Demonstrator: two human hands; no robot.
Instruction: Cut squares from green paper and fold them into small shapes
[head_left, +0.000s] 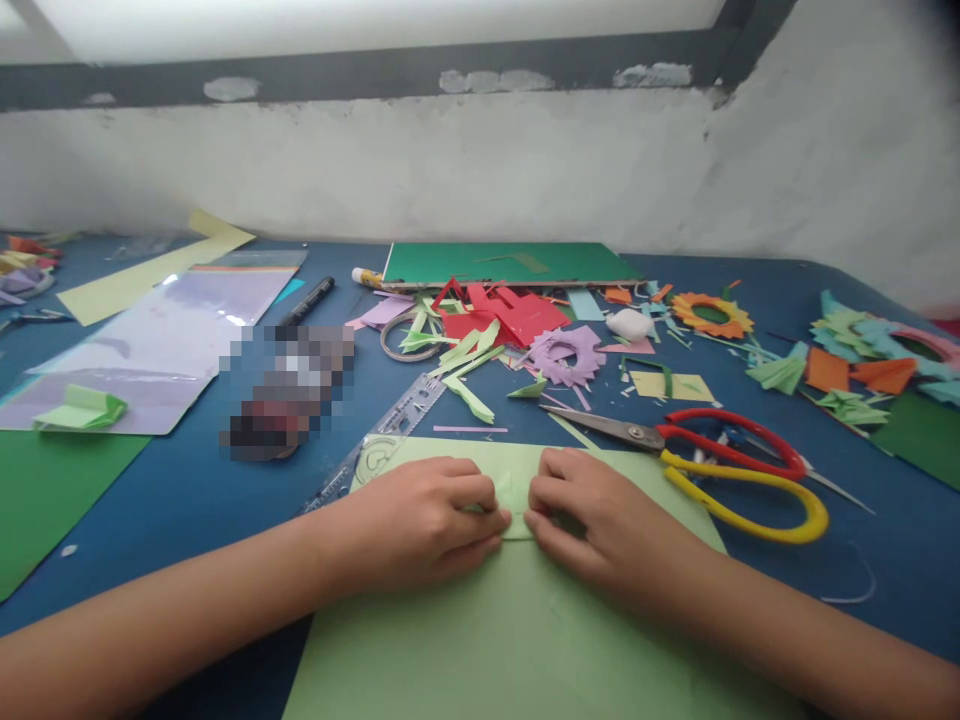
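Pinching a small folded green paper above a larger sheet, risking a crooked crease

Pinching, with left hand (439,520) and right hand (596,515) alike, the near edge of a small light-green folded paper (514,498). Using a snug grip on each side, with fingertips nearly meeting; hiding much of the fold, and so not revealing the number of layers. Holding the piece directly over, and apparently against, the far part of a large pale-green sheet (480,650), spread across the near side of a blue worktop (210,510).

Risking, most of all, a skewed crease, likely from pulling harder with one hand than with the other, or from pressing before lining up the edges. Inviting a small tear, too, by tugging outward on thin paper. Possibly dragging or wrinkling the large sheet by leaning both hands on it.

Sharing the worktop with further hazards: scissors (646,434) with red and yellow handles, lying just beyond the right hand with blades pointing left, perhaps nicking a knuckle during a careless reach; a clear plastic ruler (412,400), overlapping the sheet's far-left corner and maybe slipping after a nudge. Facing, farther off, loose light-green strips (472,350), red paper scraps (517,318) and a lilac paper ring (590,352), perhaps losing so small a green piece among similar colours after a slip.
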